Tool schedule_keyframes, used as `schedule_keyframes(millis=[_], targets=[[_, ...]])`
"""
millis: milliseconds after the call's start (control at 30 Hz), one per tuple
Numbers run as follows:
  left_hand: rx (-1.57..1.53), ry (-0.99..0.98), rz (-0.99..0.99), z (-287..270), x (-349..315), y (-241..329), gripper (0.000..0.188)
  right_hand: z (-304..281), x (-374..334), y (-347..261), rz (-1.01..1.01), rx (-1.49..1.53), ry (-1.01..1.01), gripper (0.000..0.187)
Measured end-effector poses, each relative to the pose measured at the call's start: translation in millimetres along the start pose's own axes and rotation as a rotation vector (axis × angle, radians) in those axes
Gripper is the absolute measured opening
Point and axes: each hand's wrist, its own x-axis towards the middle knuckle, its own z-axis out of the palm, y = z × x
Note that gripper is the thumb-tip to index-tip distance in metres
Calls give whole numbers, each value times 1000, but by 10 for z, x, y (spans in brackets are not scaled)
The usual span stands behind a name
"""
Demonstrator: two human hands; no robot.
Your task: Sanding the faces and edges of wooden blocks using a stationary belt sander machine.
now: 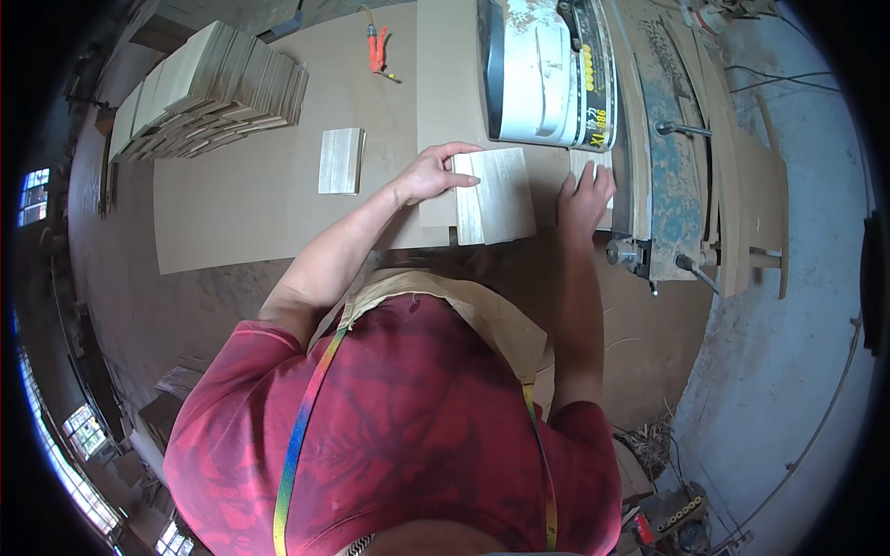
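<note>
My left hand (pixel 434 174) grips the left edge of a small stack of pale wooden boards (pixel 503 195), thumb on top and fingers at the far side. The boards are squarish and lie slightly fanned over the bench's near edge. Just right of them, my right hand (pixel 586 196) rests with spread fingers on a pale wooden piece (pixel 578 159), partly covered by the hand. That piece lies at the near end of a white and black machine (pixel 547 79). A separate short stack of boards (pixel 341 161) sits left of my left hand.
A tall leaning row of boards (pixel 218 83) fills the far left of the bench (pixel 232 222). An orange-red air blow gun (pixel 376 51) lies at the back. Along the right runs a worn blue metal machine part (pixel 675 167) with handles, beside a pale wall (pixel 788 371).
</note>
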Motion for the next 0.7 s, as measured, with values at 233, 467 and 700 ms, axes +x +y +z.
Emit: schedule_keyframes(millis=[233,467,700], targets=[[74,202,77,191,111,-139,38,-391,-209,-1061,-57,280,-225,59],[-449,189,-113,228,115,24,32,-684,-293,-1515,-18,393,-201,62],[-632,73,-113,243,46,105,41,-738,-294,-1313,66,573,-132,58]])
